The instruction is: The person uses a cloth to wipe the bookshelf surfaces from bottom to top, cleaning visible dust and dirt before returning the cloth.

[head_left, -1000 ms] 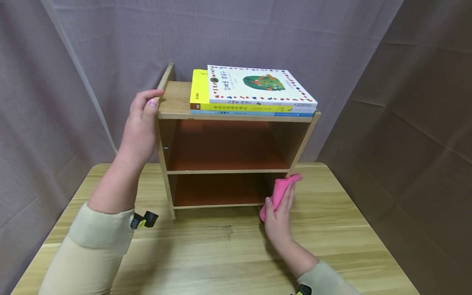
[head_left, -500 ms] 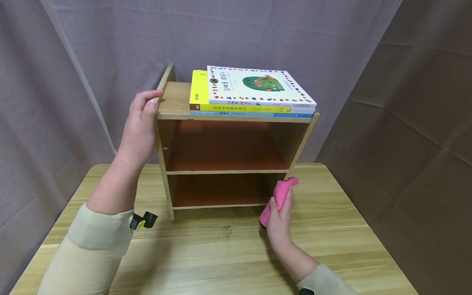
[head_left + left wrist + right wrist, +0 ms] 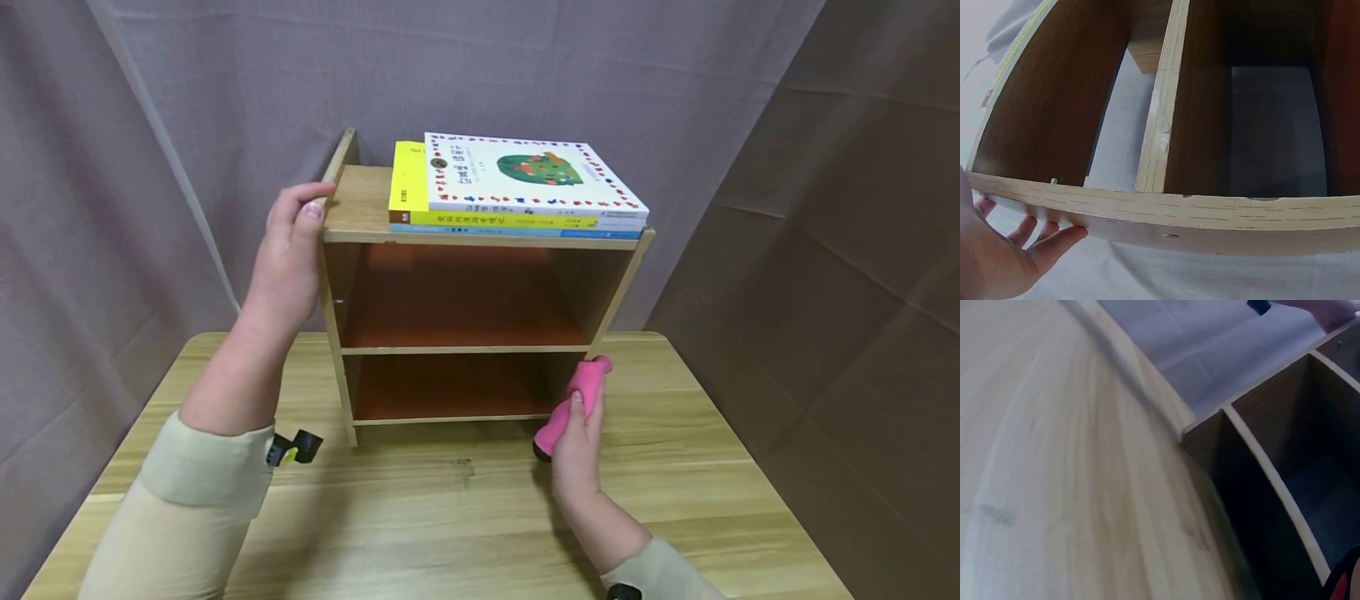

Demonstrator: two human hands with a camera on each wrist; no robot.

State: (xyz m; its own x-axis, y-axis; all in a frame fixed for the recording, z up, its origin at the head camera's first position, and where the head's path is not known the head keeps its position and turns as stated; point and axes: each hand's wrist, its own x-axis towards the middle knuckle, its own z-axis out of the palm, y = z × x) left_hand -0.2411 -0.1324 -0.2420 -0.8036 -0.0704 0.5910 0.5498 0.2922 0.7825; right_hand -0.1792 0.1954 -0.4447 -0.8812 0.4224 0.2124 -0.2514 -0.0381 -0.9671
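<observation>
A small wooden bookshelf (image 3: 465,352) stands on the table in the head view, with light edges and reddish-brown inner boards. My left hand (image 3: 285,258) grips its left side panel near the top; in the left wrist view the fingers (image 3: 1054,247) lie against the panel's outer face. My right hand (image 3: 579,454) holds a folded pink cloth (image 3: 588,379) with a dark lower end, against the lower front edge of the right side panel. Only a sliver of the cloth (image 3: 1339,589) shows at the corner of the right wrist view.
Several books lie stacked flat on the bookshelf's upper board: a white one (image 3: 480,175) on top, a yellow one (image 3: 406,179) below, and a blue spine (image 3: 525,231) underneath. Wood-grain table (image 3: 420,517) extends around the bookshelf. Grey curtains (image 3: 247,67) hang behind and beside it.
The right hand and pink cloth have shifted slightly at the lower right panel, and the cloth's shape in the grip has changed. The left hand keeps its place on the bookshelf.
</observation>
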